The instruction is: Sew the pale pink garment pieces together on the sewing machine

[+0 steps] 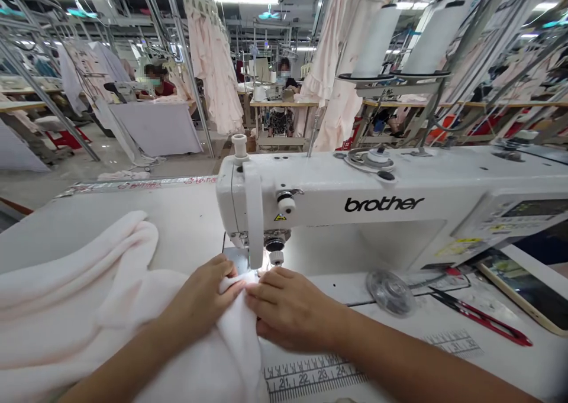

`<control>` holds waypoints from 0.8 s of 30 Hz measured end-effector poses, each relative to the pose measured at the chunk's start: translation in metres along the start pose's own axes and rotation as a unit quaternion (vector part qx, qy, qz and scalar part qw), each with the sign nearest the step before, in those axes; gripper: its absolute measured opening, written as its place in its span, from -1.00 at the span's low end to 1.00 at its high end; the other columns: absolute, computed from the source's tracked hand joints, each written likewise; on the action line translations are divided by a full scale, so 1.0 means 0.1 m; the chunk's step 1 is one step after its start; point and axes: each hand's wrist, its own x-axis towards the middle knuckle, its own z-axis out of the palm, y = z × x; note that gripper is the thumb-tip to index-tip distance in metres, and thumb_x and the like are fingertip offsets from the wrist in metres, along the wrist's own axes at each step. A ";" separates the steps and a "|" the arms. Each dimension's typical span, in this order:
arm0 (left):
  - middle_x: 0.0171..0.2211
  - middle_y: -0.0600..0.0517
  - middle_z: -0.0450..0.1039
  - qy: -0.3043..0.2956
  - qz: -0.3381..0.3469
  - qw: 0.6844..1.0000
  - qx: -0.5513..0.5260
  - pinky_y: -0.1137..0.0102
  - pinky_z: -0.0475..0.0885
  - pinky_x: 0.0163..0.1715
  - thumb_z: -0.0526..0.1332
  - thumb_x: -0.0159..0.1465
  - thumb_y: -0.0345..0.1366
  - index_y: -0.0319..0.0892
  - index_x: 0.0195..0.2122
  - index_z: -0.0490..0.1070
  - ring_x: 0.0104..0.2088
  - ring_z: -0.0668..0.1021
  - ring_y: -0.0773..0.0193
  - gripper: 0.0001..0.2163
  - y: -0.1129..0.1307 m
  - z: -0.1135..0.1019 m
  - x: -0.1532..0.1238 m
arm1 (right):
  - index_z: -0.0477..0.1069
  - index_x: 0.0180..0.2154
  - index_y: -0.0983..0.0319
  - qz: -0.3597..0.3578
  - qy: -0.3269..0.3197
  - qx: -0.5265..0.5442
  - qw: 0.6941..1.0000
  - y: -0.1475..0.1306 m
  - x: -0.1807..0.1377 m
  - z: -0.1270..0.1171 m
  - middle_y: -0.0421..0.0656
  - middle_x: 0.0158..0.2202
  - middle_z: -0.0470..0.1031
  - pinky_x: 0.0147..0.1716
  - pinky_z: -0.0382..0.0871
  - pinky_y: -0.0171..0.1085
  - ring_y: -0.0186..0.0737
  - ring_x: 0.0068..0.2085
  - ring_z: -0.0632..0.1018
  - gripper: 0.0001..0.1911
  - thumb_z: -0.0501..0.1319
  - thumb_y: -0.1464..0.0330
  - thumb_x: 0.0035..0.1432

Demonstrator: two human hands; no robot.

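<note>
A white sewing machine (pixel 310 190) stands before me, its lamp lighting the needle area. Pale pink fabric (pixel 110 296) spreads over the left of the table and runs up to the presser foot. My left hand (pixel 204 287) pinches a fold of this fabric just left of the needle area. On the fabric's right edge, close below the foot, my right hand (pixel 293 308) presses with its fingers bent together and grips the cloth. The needle tip and the foot are mostly hidden behind the machine's head and my fingers.
Red-handled thread snips (pixel 483 317), a clear round plastic disc (pixel 390 292) and a phone (pixel 528 284) lie on the right. A printed ruler scale (pixel 319 376) marks the table's front. Thread cones (pixel 375 42) stand above. Co-workers sit at machines beyond, among hanging pink garments (pixel 215 65).
</note>
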 end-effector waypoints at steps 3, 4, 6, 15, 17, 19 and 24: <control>-0.35 0.06 0.42 0.016 -0.001 1.000 0.000 0.31 0.34 -0.26 0.11 0.27 -0.20 -0.12 -0.40 0.29 -0.31 0.47 0.20 -0.85 0.03 0.00 0.00 | 0.38 -0.03 0.41 0.033 -0.016 0.006 0.999 -0.01 0.01 -0.01 0.03 -0.14 0.50 -0.05 0.29 -0.09 -0.05 -0.12 0.40 -0.65 0.15 0.25 0.32; -0.34 0.06 0.42 0.022 -0.002 1.000 0.002 0.30 0.34 -0.25 0.12 0.27 -0.21 -0.12 -0.38 0.30 -0.30 0.47 0.19 -0.87 0.03 0.00 0.00 | 0.38 -0.03 0.41 0.041 -0.023 0.010 0.999 -0.01 0.01 -0.01 0.02 -0.14 0.50 -0.04 0.29 -0.10 -0.05 -0.12 0.40 -0.64 0.16 0.23 0.31; -0.33 0.04 0.42 0.035 -0.001 0.999 0.013 0.27 0.34 -0.23 0.13 0.24 -0.22 -0.12 -0.37 0.32 -0.26 0.47 0.16 -0.89 0.04 0.00 -0.01 | 0.39 -0.06 0.38 0.053 -0.036 0.020 0.998 -0.01 0.01 -0.01 0.00 -0.15 0.49 -0.04 0.29 -0.12 -0.07 -0.12 0.40 -0.66 0.16 0.22 0.30; -0.25 -0.01 0.42 0.040 -0.029 0.998 0.026 0.17 0.33 -0.09 0.09 0.24 -0.20 -0.14 -0.45 0.34 -0.15 0.43 0.09 -0.82 0.07 0.01 0.01 | 0.39 -0.06 0.35 0.067 -0.048 0.029 0.996 0.00 0.00 -0.02 -0.03 -0.10 0.48 0.01 0.23 -0.10 -0.05 -0.08 0.39 -0.64 0.21 0.19 0.28; -0.22 0.00 0.41 0.046 -0.028 0.998 0.035 0.15 0.31 -0.06 0.08 0.24 -0.21 -0.14 -0.46 0.35 -0.13 0.44 0.09 -0.81 0.07 0.03 0.02 | 0.39 -0.06 0.35 0.067 -0.057 0.026 0.996 -0.01 0.00 -0.04 -0.03 -0.09 0.49 0.00 0.23 -0.11 -0.06 -0.08 0.38 -0.64 0.21 0.19 0.29; -0.20 0.01 0.41 0.053 -0.026 0.998 0.039 0.12 0.28 -0.02 0.08 0.24 -0.22 -0.13 -0.47 0.36 -0.10 0.44 0.09 -0.81 0.08 0.06 0.03 | 0.39 -0.05 0.36 0.066 -0.063 0.020 0.996 -0.01 0.00 -0.05 -0.03 -0.09 0.49 -0.01 0.23 -0.11 -0.05 -0.09 0.38 -0.65 0.20 0.20 0.29; -0.18 0.00 0.39 0.074 -0.026 0.997 0.024 0.11 0.24 0.05 0.10 0.20 -0.24 -0.12 -0.45 0.39 -0.01 0.41 0.06 -0.85 0.12 0.09 0.12 | 0.40 -0.10 0.36 0.060 -0.038 -0.019 0.997 0.01 0.00 0.00 -0.02 -0.11 0.49 -0.03 0.20 -0.08 -0.04 -0.11 0.37 -0.74 0.12 0.29 0.32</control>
